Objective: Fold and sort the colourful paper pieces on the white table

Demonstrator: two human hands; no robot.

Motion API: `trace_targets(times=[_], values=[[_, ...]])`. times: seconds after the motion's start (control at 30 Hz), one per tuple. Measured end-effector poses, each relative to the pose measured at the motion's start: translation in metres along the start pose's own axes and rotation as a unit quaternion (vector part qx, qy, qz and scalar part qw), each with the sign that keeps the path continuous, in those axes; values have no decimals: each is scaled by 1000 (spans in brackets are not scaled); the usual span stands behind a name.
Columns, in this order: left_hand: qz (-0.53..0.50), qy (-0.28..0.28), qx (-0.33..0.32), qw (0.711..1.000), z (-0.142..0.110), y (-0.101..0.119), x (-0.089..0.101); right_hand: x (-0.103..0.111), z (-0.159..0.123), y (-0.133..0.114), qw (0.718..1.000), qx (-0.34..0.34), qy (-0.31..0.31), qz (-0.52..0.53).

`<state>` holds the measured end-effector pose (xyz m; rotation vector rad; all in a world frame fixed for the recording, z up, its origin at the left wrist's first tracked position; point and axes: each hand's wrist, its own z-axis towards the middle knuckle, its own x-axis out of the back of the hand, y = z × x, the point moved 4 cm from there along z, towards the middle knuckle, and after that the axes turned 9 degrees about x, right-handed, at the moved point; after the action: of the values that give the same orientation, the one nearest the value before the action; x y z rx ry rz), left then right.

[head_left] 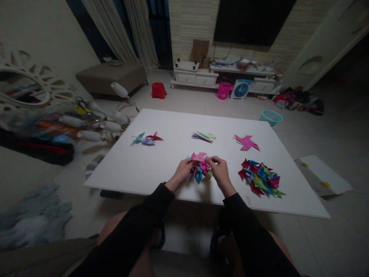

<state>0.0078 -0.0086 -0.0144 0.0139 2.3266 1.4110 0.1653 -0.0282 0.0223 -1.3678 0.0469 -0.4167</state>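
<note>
Near the front edge of the white table [170, 123], my left hand [183, 172] and my right hand [219, 171] pinch a pink folded paper piece [199, 157] from both sides. Right below it lies a small heap of folded paper shapes [198, 177] in magenta, blue and green, partly hidden by my fingers. To the right spreads a larger pile of shiny folded paper shapes [261, 179] in red, blue and green. Beyond my hands is a fanned stack of coloured paper strips [204, 137]. Pink and green paper pinwheels [247, 142] lie far right, paper cranes [147, 141] far left.
White lamp shades on a chandelier-like frame [111, 126] stand close to the table's left side. A turquoise basket [271, 117] is behind the far right corner. On the floor are a red stool [158, 90], a pink bin [224, 90] and a white board [323, 175].
</note>
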Motion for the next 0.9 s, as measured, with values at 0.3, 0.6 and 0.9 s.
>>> trace_targets(times=[0.3,0.6,0.9], values=[[-115,-27,101,988,-2,13,9,16,8,-6,996,66,60,-21],[-100,-111,222,964,-7,16,14,6,6,-13,986,110,-122,-16],[-74,-143,232,959,-13,10,9,-2,-7,-23,966,189,-179,-1]])
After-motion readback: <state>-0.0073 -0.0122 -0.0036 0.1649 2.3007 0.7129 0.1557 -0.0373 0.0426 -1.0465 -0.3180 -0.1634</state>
